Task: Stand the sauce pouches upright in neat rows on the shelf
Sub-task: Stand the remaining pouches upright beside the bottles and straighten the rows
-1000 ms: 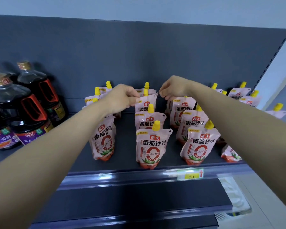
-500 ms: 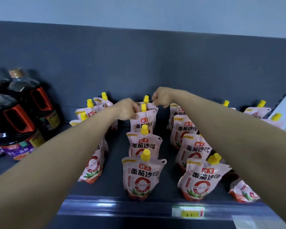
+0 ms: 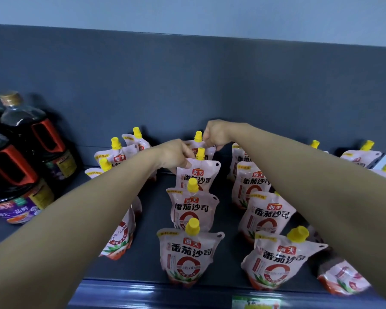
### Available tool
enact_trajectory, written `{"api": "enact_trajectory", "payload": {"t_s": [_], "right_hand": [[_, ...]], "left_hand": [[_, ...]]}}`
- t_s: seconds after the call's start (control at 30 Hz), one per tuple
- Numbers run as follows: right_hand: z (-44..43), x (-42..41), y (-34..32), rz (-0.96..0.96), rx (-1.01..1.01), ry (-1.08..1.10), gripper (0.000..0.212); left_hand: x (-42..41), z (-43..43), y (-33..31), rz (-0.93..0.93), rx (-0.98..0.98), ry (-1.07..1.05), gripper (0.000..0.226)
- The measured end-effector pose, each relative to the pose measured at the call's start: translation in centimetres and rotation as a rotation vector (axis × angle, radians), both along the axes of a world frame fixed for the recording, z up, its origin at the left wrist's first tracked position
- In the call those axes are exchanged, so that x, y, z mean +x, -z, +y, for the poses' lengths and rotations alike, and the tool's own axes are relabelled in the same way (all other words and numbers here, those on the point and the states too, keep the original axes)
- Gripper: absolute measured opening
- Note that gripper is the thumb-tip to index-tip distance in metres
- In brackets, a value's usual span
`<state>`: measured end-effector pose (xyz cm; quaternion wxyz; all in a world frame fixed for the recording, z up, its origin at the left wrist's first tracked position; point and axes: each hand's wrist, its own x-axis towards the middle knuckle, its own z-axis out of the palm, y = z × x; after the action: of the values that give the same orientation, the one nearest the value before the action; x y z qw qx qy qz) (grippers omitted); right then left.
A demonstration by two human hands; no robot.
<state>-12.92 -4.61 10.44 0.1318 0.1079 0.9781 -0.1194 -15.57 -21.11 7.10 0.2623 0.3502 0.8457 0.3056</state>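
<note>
As left hand point(image 3: 176, 156) and right hand point(image 3: 214, 134) pinch rear pouches point(image 3: 201, 175), bare shelf point(image 3: 148, 253) flanks them

You have one view: the wide-angle camera on your head. It faces forward and down onto the shelf point(image 3: 148, 262) from close in, its front lip point(image 3: 156, 294) along the bottom of the frame, the dark back panel point(image 3: 187, 85) across the middle. Your left forearm point(image 3: 76, 219) and right forearm point(image 3: 321, 186) reach in from the lower corners.
</note>
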Motion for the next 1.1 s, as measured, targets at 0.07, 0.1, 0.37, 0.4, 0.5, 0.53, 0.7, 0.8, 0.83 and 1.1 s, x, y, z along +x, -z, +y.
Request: {"api": "enact_trajectory", "payload": {"t_s": [0.07, 0.1, 0.37, 0.4, 0.5, 0.53, 0.7, 0.8, 0.83, 1.1], "right_hand": [[0.1, -0.1, 0.1, 0.019, 0.03, -0.025, 0.027], [0.3, -0.1, 0.2, 0.03, 0.032, -0.031, 0.024], [0.5, -0.1, 0.6, 0.073, 0.02, -0.033, 0.028], [0.6, -0.1, 0.6, 0.076, 0.015, -0.025, 0.027], [0.7, 0.0, 0.6, 0.066, -0.027, -0.013, 0.029], [0.8, 0.1, 0.5, 0.061, -0.039, -0.012, 0.029], [1.0, 0.3, 0.5, 0.042, -0.084, 0.001, 0.027], [1.1, 0.5, 0.5, 0.031, -0.104, 0.019, 0.028], [1.1, 0.6, 0.5, 0.031, -0.108, 0.025, 0.028], [1.1, 1.5, -0.6, 0.069, -0.144, 0.081, 0.031]], "left_hand": [[-0.2, -0.1, 0.2, -0.025, 0.01, -0.008, 0.022], [-0.3, -0.2, 0.3, -0.037, 0.015, -0.013, 0.022], [-0.1, -0.5, 1.2, -0.085, -0.018, -0.08, 0.023], [-0.1, -0.4, 1.2, -0.084, -0.011, -0.084, 0.021], [0.0, -0.3, 1.3, -0.082, 0.015, -0.092, 0.016], [0.0, -0.2, 1.4, -0.084, 0.025, -0.097, 0.015], [-0.1, -0.2, 1.6, -0.103, 0.042, -0.11, 0.017], [-0.2, -0.3, 1.6, -0.124, 0.046, -0.115, 0.019], [-0.2, -0.3, 1.6, -0.127, 0.041, -0.112, 0.019], [0.3, -0.7, 1.2, -0.081, -0.002, -0.077, 0.016]]}}
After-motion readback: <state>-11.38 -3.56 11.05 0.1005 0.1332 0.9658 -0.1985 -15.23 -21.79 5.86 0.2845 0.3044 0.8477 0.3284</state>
